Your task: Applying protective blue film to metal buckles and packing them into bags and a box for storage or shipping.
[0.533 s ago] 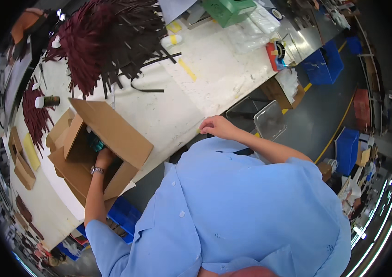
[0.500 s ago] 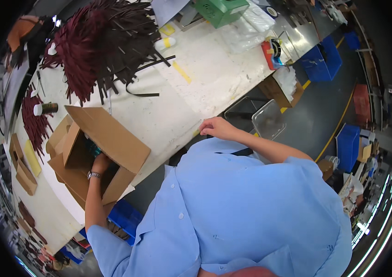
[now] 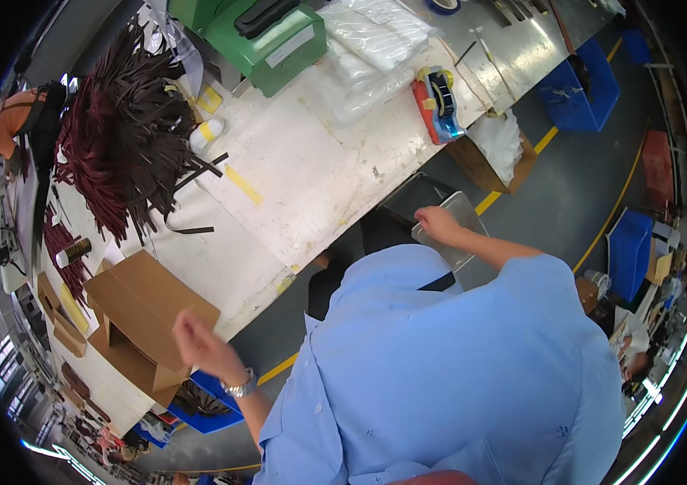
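Observation:
My left hand (image 3: 208,349), wearing a metal-band watch (image 3: 240,385), is in the air just in front of the open cardboard box (image 3: 149,299). Motion smears its fingers, so their pose is unclear; no object shows in it. The box sits at the table's near edge with a large flap raised, which hides most of its inside. My right hand (image 3: 439,224) hangs off the table edge, above a metal-framed stool (image 3: 458,234). Its fingers are loosely curled and nothing shows in them.
On the white table (image 3: 311,178) lie heaps of dark brown strips (image 3: 137,121) and maroon strips (image 3: 89,174). A green machine (image 3: 279,52), clear plastic bags (image 3: 376,40) and a tape dispenser (image 3: 438,105) are farther along. Blue bins (image 3: 578,93) stand on the floor.
My left hand has come out of the cardboard box, toward my body. My right hand has shifted right, away from the table edge. The view has turned, bringing more of the green machine in.

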{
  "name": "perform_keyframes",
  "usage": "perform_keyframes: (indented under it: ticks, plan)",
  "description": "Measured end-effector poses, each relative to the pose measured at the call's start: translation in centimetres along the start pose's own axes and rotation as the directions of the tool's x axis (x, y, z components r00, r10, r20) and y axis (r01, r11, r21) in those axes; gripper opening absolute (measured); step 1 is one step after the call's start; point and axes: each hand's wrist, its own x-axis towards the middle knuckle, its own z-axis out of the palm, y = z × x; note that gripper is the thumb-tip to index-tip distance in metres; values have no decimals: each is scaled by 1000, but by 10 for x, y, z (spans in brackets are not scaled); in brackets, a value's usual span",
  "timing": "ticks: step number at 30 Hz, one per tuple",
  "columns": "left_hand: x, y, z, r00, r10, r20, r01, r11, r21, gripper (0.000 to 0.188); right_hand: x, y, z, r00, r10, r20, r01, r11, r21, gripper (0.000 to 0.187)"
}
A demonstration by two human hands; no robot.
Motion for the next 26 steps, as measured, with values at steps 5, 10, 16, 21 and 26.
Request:
perform_keyframes:
  ticks: [5,10,16,21,26]
  plan:
    - [-31,8,201,539,578,613,-599,774,-204,42,-9,97,42,971,151,185,-86,943,-320,20]
    - [-26,-15,284,427,612,666,-682,701,-208,58,14,133,50,952,26,305,119,886,-449,31]
    - [-42,-47,300,525,548,651,-691,721,-49,62,40,179,82,866,30,498,339,697,-632,78]
    - [-43,-47,302,545,542,640,-644,759,-94,63,90,200,89,690,250,680,270,782,-562,41]
    - [-44,-66,302,553,539,635,-621,775,-116,63,141,177,93,679,155,717,383,759,-527,31]
